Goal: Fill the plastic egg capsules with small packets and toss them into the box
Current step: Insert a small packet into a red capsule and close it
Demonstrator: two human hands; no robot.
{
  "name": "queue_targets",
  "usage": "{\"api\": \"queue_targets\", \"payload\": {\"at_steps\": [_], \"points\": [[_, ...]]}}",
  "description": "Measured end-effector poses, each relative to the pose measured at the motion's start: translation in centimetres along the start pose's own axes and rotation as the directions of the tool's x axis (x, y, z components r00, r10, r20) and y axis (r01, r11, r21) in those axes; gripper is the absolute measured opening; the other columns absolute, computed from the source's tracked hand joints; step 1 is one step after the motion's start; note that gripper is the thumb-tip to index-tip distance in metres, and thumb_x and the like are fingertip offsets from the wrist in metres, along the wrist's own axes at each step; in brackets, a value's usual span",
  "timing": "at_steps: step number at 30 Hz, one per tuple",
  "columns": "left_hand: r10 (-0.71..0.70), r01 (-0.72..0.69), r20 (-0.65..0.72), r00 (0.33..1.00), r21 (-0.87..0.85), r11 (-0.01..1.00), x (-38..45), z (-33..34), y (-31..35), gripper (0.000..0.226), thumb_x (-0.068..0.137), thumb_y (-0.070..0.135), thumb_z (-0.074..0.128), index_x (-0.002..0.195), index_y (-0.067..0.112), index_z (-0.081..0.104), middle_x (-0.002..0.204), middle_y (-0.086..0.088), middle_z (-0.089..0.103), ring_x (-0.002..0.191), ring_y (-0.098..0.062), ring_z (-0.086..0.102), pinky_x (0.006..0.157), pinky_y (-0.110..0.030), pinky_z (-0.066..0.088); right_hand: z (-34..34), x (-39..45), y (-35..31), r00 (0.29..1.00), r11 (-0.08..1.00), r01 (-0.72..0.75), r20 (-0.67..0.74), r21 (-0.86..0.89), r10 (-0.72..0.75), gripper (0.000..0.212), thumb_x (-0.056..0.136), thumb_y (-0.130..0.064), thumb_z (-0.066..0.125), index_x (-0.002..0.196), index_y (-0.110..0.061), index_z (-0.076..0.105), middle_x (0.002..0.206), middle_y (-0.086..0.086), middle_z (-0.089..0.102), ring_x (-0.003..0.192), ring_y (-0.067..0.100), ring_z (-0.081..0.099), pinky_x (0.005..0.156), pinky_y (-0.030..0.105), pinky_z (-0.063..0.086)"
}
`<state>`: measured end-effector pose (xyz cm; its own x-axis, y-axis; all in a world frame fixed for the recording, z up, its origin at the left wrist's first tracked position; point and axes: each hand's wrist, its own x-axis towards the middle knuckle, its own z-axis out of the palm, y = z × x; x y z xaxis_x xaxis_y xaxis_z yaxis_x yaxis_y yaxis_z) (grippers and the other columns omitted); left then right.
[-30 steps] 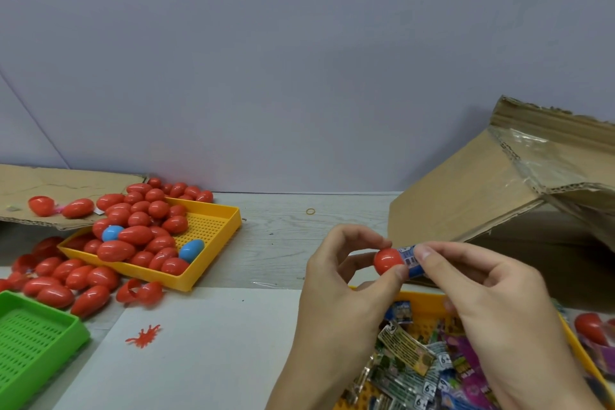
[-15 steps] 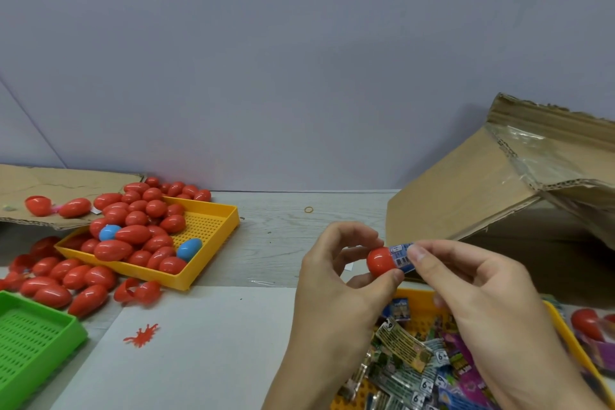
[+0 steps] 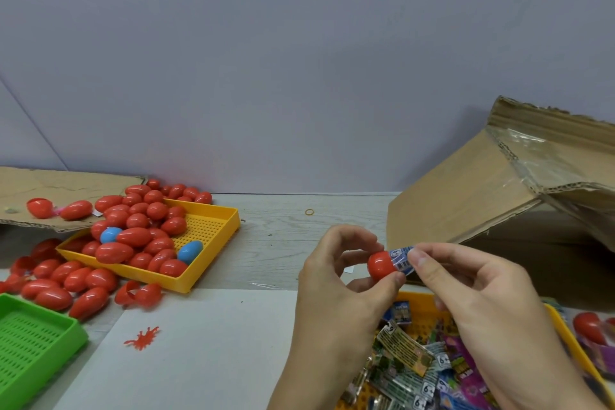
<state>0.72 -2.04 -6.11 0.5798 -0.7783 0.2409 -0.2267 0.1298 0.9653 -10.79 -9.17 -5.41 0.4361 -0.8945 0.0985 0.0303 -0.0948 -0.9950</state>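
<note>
head cam | faces forward-down | close over hands (image 3: 336, 280) | table (image 3: 283, 243) and wall beyond

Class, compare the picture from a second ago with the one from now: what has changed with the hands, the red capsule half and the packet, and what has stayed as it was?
Little has changed. The left hand still holds the red capsule half and the right hand still pinches the blue packet at its mouth; both drifted slightly left and down in view. The packet still sticks out, perhaps a little further in. The yellow tray of eggs, green tray and cardboard box stayed put.
</note>
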Motion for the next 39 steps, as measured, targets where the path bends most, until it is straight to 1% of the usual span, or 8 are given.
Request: {"api": "queue_targets", "payload": {"at_steps": [4, 10, 16, 18, 22, 26, 32, 39], "points": [[-0.002, 0.002, -0.004, 1.0, 0.019, 1.0, 0.0, 0.0, 0.0, 0.033, 0.074, 0.001, 0.083, 0.092, 0.021, 0.064, 0.094, 0.006, 0.068, 0.095, -0.002, 0.066, 0.064, -0.013, 0.055, -0.2, 0.0, 0.1, 1.0, 1.0, 0.0, 0.006, -0.019, 0.0, 0.022, 0.06, -0.049, 0.067, 0.08, -0.05, 0.074, 0.074, -0.014, 0.074, 0.065, -0.009, 0.062, 0.066, 0.023, 0.044], [0.023, -0.023, 0.014, 1.0, 0.024, 0.999, -0.1, 0.0, 0.0, 0.029, 0.076, 0.005, 0.082, 0.094, 0.024, 0.07, 0.095, 0.007, 0.07, 0.094, -0.001, 0.067, 0.066, -0.014, 0.055, -0.3, 0.2, 0.8, 0.999, 0.992, 0.041, -0.008, -0.12, -0.042, 0.016, 0.076, -0.036, 0.073, 0.083, -0.051, 0.073, 0.082, -0.015, 0.075, 0.084, 0.004, 0.069, 0.082, 0.035, 0.055], [0.095, -0.094, -0.003, 0.996, 0.043, 0.995, -0.1, 0.3, -0.1, 0.018, 0.084, 0.014, 0.077, 0.088, 0.032, 0.076, 0.095, 0.007, 0.072, 0.097, -0.005, 0.067, 0.069, -0.012, 0.053, -0.4, 0.2, 0.9, 0.995, 0.985, 0.102, 0.007, -0.14, -0.102, 0.018, 0.077, -0.036, 0.073, 0.083, -0.054, 0.072, 0.081, -0.017, 0.075, 0.083, -0.002, 0.068, 0.083, 0.034, 0.054], [0.092, -0.091, -0.029, 0.995, 0.042, 0.995, 0.0, 0.2, -0.3, 0.017, 0.084, 0.013, 0.076, 0.086, 0.03, 0.076, 0.093, 0.006, 0.073, 0.096, -0.008, 0.068, 0.072, -0.017, 0.056, -0.5, 0.2, 1.1, 0.992, 0.98, 0.129, 0.024, -0.153, -0.127, 0.022, 0.078, -0.031, 0.075, 0.086, -0.051, 0.073, 0.082, -0.014, 0.075, 0.083, 0.002, 0.069, 0.08, 0.033, 0.055], [0.022, -0.026, -0.068, 0.997, -0.053, 0.998, 0.3, 0.1, -0.5, 0.01, 0.085, 0.011, 0.075, 0.09, 0.019, 0.076, 0.091, 0.0, 0.075, 0.093, -0.014, 0.07, 0.085, -0.04, 0.059, -0.3, -0.1, 1.5, 0.979, 0.944, 0.202, 0.025, -0.262, -0.203, 0.038, 0.075, -0.023, 0.081, 0.099, -0.051, 0.07, 0.091, -0.02, 0.07, 0.077, 0.01, 0.065, 0.059, 0.021, 0.053], [-0.001, -0.005, -0.059, 0.998, -0.102, 0.995, 0.2, 0.0, -0.3, 0.008, 0.087, 0.011, 0.073, 0.09, 0.017, 0.075, 0.091, -0.002, 0.076, 0.091, -0.016, 0.071, 0.081, -0.039, 0.06, 0.5, -0.2, 1.7, 0.953, 0.874, 0.293, 0.038, -0.389, -0.302, 0.052, 0.072, -0.021, 0.083, 0.11, -0.048, 0.061, 0.105, -0.03, 0.06, 0.094, -0.001, 0.056, 0.062, 0.025, 0.048], [-0.026, 0.02, -0.051, 0.998, -0.119, 0.993, 0.1, 0.2, -0.3, 0.008, 0.087, 0.009, 0.072, 0.086, 0.017, 0.074, 0.089, -0.003, 0.076, 0.089, -0.021, 0.073, 0.086, -0.047, 0.058, 1.1, -0.4, 1.8, 0.914, 0.779, 0.372, 0.051, -0.505, -0.403, 0.076, 0.063, -0.023, 0.088, 0.117, -0.057, 0.047, 0.098, -0.029, 0.056, 0.098, -0.007, 0.051, 0.065, 0.011, 0.036], [-0.079, 0.073, -0.037, 0.996, -0.142, 0.987, 0.2, 0.2, -0.3, 0.008, 0.089, 0.009, 0.07, 0.084, 0.015, 0.07, 0.087, -0.004, 0.075, 0.086, -0.021, 0.073, 0.079, -0.043, 0.061, 1.1, -0.5, 1.8, 0.904, 0.752, 0.381, 0.046, -0.538, -0.425, 0.076, 0.063, -0.026, 0.088, 0.122, -0.051, 0.049, 0.097, -0.029, 0.055, 0.093, -0.017, 0.047, 0.065, 0.006, 0.032]]}}
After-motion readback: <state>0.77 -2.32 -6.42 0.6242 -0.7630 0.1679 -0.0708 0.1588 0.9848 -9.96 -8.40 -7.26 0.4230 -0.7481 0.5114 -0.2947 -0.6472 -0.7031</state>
